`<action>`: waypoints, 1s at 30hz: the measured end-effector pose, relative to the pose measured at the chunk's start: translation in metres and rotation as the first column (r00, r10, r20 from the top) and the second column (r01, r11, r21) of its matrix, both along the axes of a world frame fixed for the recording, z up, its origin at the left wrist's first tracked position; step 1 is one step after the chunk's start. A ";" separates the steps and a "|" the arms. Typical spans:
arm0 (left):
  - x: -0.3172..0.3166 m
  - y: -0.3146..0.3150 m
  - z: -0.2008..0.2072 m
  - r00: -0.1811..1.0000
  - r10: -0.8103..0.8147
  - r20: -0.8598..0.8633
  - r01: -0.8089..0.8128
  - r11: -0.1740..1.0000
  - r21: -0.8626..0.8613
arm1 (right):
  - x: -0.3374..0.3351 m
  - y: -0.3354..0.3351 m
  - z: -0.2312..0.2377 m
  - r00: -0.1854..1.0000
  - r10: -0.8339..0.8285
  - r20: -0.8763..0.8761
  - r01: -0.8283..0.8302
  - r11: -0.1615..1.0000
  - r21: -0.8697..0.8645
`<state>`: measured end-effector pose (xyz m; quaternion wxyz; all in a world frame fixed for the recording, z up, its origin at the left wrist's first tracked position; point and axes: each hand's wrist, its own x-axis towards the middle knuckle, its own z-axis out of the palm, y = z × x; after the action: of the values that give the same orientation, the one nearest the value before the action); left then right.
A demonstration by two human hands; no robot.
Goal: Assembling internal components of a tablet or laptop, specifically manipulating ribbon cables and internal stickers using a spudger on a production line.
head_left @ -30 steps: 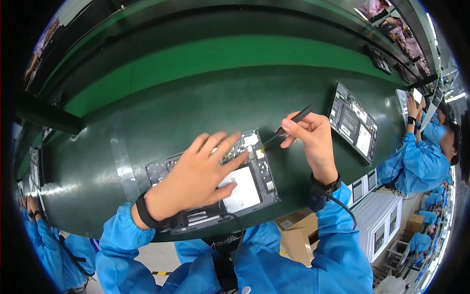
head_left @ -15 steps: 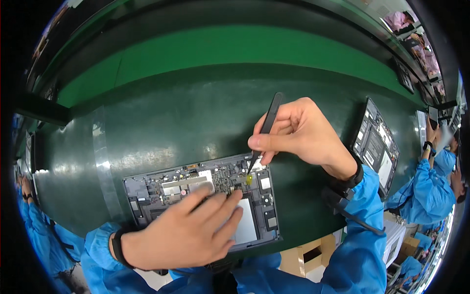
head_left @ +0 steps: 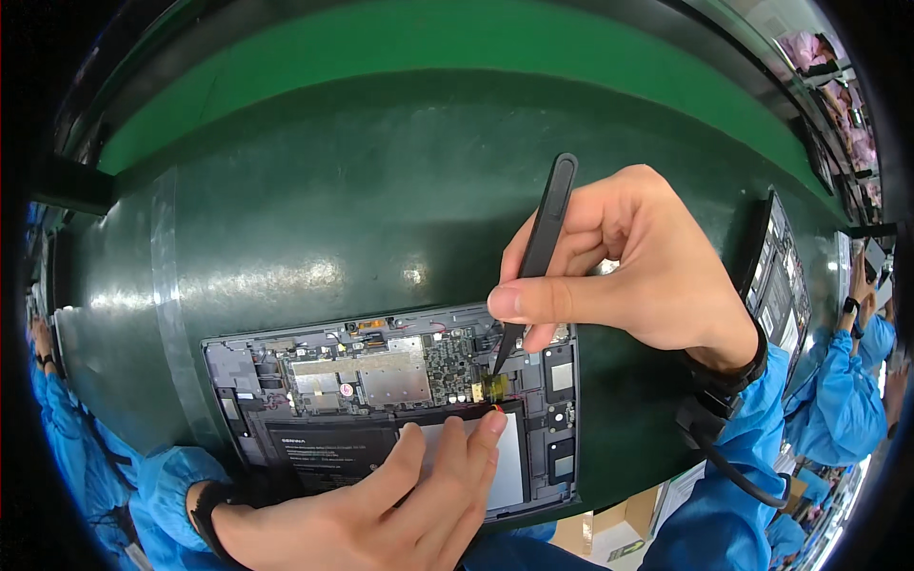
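Observation:
An opened tablet-like device (head_left: 216, 366) lies in front of me, its circuit board (head_left: 452, 366) and black battery (head_left: 328, 452) exposed. My right hand (head_left: 624, 276) pinches black tweezers (head_left: 549, 224) between thumb and fingers. The tweezers point down, with their tip at a piece of yellow tape (head_left: 494, 387) near the board's right end. My left hand (head_left: 381, 514) rests across the battery and a pale flat panel (head_left: 509, 466), fingers stretched out. One of its fingertips touches down just below the tape, by small coloured wires. Its palm hides the lower part of the device.
A second opened device (head_left: 785, 276) lies at the right on the green table (head_left: 314, 190). A clear tape strip (head_left: 165, 276) runs along the table at left. Below the near edge is a cardboard box (head_left: 619, 523). Co-workers in blue sleeves (head_left: 838, 390) sit on both sides.
My left hand has shifted down and right off the board, uncovering its metal shields. The tweezers remain in my right hand, tip still by the yellow tape. The view has moved closer.

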<state>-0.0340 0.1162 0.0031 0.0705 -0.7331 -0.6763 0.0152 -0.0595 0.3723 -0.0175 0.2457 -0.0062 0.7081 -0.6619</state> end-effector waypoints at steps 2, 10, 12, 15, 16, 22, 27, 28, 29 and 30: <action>-0.004 0.000 -0.002 1.000 -0.023 -0.009 0.023 0.999 0.023 | -0.001 -0.001 0.002 1.000 0.013 0.000 -0.013 1.000 0.026; 0.000 -0.007 -0.012 0.999 -0.019 -0.035 0.021 0.998 0.064 | -0.010 -0.009 0.000 0.996 0.088 0.025 -0.088 0.996 0.007; 0.000 -0.006 -0.012 0.999 -0.029 -0.039 0.031 0.998 0.047 | -0.011 -0.012 0.000 0.994 0.103 0.025 -0.103 0.995 0.010; -0.002 -0.004 -0.011 0.998 -0.045 -0.033 0.046 0.998 0.042 | -0.011 -0.009 0.001 0.994 0.104 0.024 -0.104 0.994 0.019; -0.003 -0.004 -0.011 0.998 -0.048 -0.029 0.049 0.997 0.053 | -0.010 -0.009 0.003 0.996 0.091 0.026 -0.092 0.995 0.035; -0.004 -0.005 -0.012 0.997 -0.063 -0.054 0.065 0.997 0.042 | -0.011 -0.011 0.004 0.995 0.093 0.048 -0.095 0.995 0.035; -0.004 -0.006 -0.013 0.996 -0.066 -0.052 0.068 0.997 0.044 | -0.010 -0.011 0.002 0.995 0.092 0.042 -0.093 0.995 0.027; -0.004 -0.006 -0.013 0.996 -0.066 -0.052 0.068 0.997 0.044 | -0.010 -0.011 0.002 0.995 0.089 0.046 -0.090 0.996 0.018; -0.005 -0.005 -0.013 0.996 -0.069 -0.050 0.072 0.996 0.046 | -0.010 -0.011 0.002 0.995 0.089 0.047 -0.090 0.996 0.018; -0.005 -0.005 -0.013 0.996 -0.073 -0.049 0.076 0.996 0.048 | -0.009 -0.011 0.002 0.995 0.091 0.043 -0.092 0.996 0.020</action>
<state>-0.0391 0.1111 -0.0099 0.1052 -0.7552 -0.6468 0.0130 -0.0689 0.3611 -0.0157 0.2907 -0.0222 0.7091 -0.6420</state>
